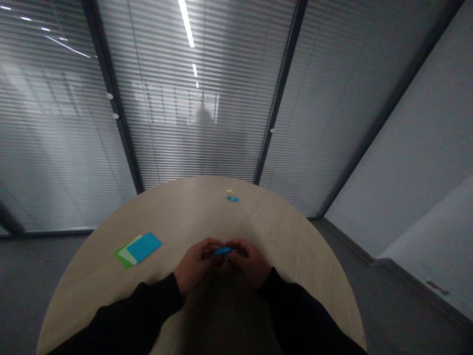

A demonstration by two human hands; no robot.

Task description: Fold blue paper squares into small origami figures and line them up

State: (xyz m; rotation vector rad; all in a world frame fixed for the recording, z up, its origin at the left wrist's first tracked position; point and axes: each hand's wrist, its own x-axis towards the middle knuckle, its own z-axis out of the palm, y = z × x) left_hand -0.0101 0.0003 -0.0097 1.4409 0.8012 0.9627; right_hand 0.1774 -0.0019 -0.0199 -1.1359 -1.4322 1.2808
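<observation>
- Our left hand (195, 266) and right hand (250, 263) meet at the middle of the view, fingers curled inward, pressed close together rather than spread.
- Both pinch a small blue folded paper (222, 251) between the fingertips; its exact folds are too small to make out.
- We judge that it is held up off the tabletop so that both hands can work it from either side.
- Black sleeves cover both forearms; the left sleeve (129, 305) and right sleeve (299, 305) rest toward the near edge, probably steadying the hands.
- A stack of paper sheets lies left of the hands: a blue sheet (144, 247) on a pale green sheet (129, 255) on a green sheet (121, 257). It appears placed within easy reach.
- Beyond the hands, a small blue paper figure (232, 198) lies just beside a small yellow paper figure (229, 191), seemingly set away from the hands' working space.
- All this sits on a round wood-toned table (185, 217), with a glass partition with blinds (192, 123) behind it.
</observation>
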